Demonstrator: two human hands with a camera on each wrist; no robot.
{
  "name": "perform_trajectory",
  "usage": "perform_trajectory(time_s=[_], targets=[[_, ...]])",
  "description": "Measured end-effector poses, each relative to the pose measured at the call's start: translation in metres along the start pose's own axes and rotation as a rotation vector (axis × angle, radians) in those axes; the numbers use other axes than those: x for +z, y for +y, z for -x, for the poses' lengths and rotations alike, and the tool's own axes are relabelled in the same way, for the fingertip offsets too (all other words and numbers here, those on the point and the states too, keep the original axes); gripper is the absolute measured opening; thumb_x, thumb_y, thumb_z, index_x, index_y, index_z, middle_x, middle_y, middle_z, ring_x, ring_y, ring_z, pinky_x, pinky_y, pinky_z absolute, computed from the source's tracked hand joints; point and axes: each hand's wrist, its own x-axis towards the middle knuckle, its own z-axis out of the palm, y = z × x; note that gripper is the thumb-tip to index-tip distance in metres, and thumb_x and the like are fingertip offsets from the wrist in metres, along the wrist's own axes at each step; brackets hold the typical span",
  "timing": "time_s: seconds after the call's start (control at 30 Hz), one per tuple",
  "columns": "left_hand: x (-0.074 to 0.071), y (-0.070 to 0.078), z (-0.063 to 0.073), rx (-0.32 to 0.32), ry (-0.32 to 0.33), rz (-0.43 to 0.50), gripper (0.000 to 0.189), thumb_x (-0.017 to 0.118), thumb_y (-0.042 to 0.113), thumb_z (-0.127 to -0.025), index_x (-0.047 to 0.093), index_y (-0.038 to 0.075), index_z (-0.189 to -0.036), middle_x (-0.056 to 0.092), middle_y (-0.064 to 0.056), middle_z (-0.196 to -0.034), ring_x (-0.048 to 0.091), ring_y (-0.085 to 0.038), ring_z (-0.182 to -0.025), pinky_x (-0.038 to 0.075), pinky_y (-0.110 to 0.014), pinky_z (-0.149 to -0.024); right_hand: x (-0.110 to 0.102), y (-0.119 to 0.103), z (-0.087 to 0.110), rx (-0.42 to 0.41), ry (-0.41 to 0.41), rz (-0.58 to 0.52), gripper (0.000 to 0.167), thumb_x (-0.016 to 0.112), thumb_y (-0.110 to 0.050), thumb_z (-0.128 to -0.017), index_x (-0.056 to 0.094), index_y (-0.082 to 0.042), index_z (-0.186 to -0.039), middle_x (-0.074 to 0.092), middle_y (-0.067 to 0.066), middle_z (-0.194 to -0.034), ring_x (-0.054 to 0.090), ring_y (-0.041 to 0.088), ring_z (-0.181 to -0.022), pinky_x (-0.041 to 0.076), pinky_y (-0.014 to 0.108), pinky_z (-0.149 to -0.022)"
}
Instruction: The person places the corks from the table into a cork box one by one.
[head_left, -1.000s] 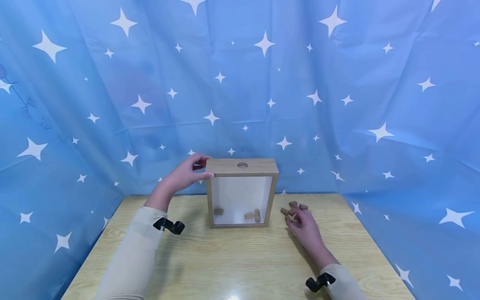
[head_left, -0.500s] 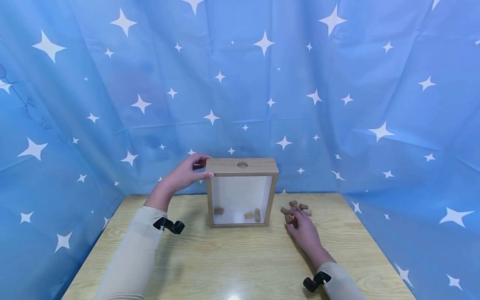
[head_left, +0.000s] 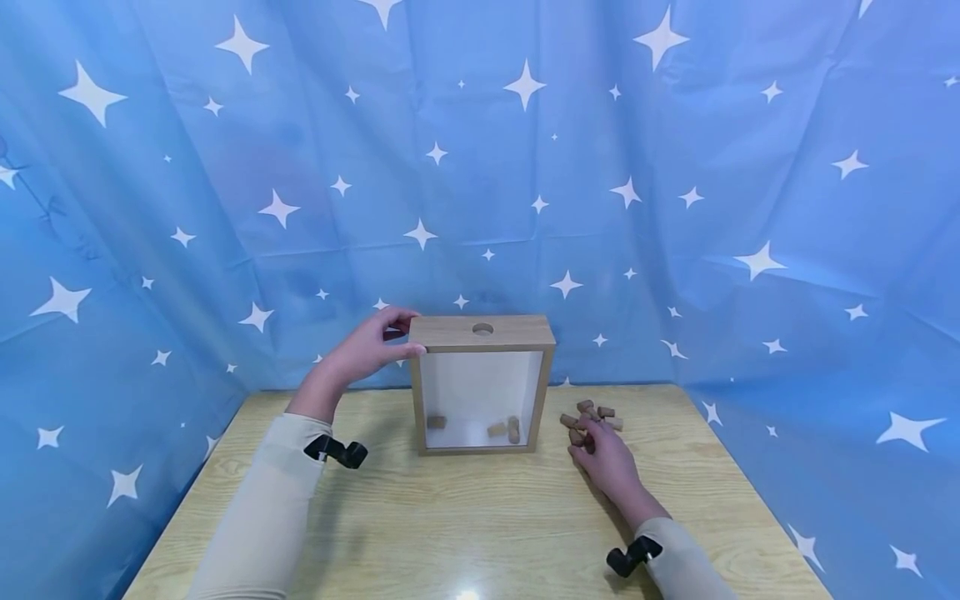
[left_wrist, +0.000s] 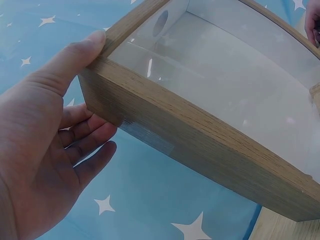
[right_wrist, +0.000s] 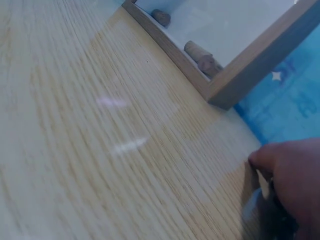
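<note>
A shadow-box frame [head_left: 480, 333] of light wood, with a clear front and a round hole in its top, stands upright on the table. My left hand [head_left: 367, 346] grips its upper left corner, thumb at the front edge and fingers behind; the left wrist view shows this hand [left_wrist: 55, 120] close up. Inside, several small brown corks [head_left: 497, 430] lie at the bottom. To the right of the frame is a loose pile of corks [head_left: 606, 412]. My right hand [head_left: 611, 462] is at the pile's near side, fingertips among the corks; what lies between finger and thumb is hidden.
The wood-grain table [head_left: 465, 517] ends at a blue curtain [head_left: 480, 167] with white stars, close behind the frame. A black clip-like mount sits on each sleeve cuff, the left mount [head_left: 337, 451] and the right mount [head_left: 633, 556].
My right hand has drawn back slightly towards me, leaving more of the cork pile in sight. The left hand and the frame stay where they were.
</note>
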Motion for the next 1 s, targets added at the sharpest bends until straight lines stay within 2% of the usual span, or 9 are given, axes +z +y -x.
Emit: perform_trajectory(time_s=[0.2,0.37,0.47,0.6,0.83,1.0], targets=[[0.001,-0.002,0.000,-0.006,0.010,-0.005,0.076,0.086,0.047,-0.098,0.054,0.012,-0.158,0.057,-0.013,-0.149,0.052,-0.042,-0.145,0.047,-0.059,-0.118,-0.003,0.002,0.000,-0.030,-0.027,-0.032,0.024,0.084,-0.008,-0.098,0.067,-0.010,-0.115,0.058,0.006,-0.095,0.054,0.022,-0.084,0.046,0.041,-0.072],[0.001,-0.003,0.000,-0.006,0.012,-0.004,0.078,0.086,0.048,-0.098,0.054,0.012,-0.158,0.057,-0.013,-0.149,0.052,-0.040,-0.145,0.047,-0.059,-0.119,-0.009,0.005,0.001,-0.011,-0.060,-0.141,0.026,0.080,-0.005,-0.098,0.067,-0.008,-0.120,0.060,0.006,-0.100,0.055,0.021,-0.087,0.049,0.039,-0.079],[0.001,-0.003,-0.001,-0.002,0.016,-0.016,0.079,0.086,0.049,-0.097,0.054,0.011,-0.159,0.057,-0.013,-0.150,0.053,-0.039,-0.144,0.047,-0.059,-0.119,-0.014,0.005,0.003,-0.002,-0.068,-0.240,0.029,0.079,-0.001,-0.097,0.067,-0.004,-0.123,0.063,0.008,-0.103,0.056,0.021,-0.089,0.050,0.034,-0.077],[0.000,-0.003,-0.001,0.000,0.013,-0.019,0.078,0.086,0.048,-0.098,0.054,0.011,-0.159,0.057,-0.014,-0.149,0.053,-0.039,-0.144,0.047,-0.059,-0.119,-0.020,0.001,0.005,0.002,-0.082,-0.311,0.029,0.078,0.001,-0.098,0.068,-0.003,-0.125,0.064,0.008,-0.101,0.058,0.021,-0.089,0.052,0.029,-0.074],[0.001,-0.002,-0.001,0.003,0.008,-0.009,0.079,0.086,0.048,-0.098,0.054,0.011,-0.159,0.057,-0.012,-0.149,0.053,-0.039,-0.143,0.047,-0.058,-0.118,-0.037,-0.016,0.005,-0.035,-0.080,-0.332,0.026,0.076,0.001,-0.096,0.069,-0.006,-0.120,0.058,0.006,-0.092,0.054,0.018,-0.079,0.048,0.027,-0.064],[0.001,-0.001,0.000,-0.006,0.012,-0.010,0.079,0.086,0.050,-0.097,0.054,0.012,-0.158,0.057,-0.011,-0.149,0.053,-0.038,-0.143,0.048,-0.058,-0.119,-0.049,-0.029,0.002,-0.108,-0.057,-0.325,0.032,0.077,0.002,-0.096,0.071,-0.001,-0.127,0.058,0.006,-0.095,0.052,0.016,-0.076,0.046,0.026,-0.063]])
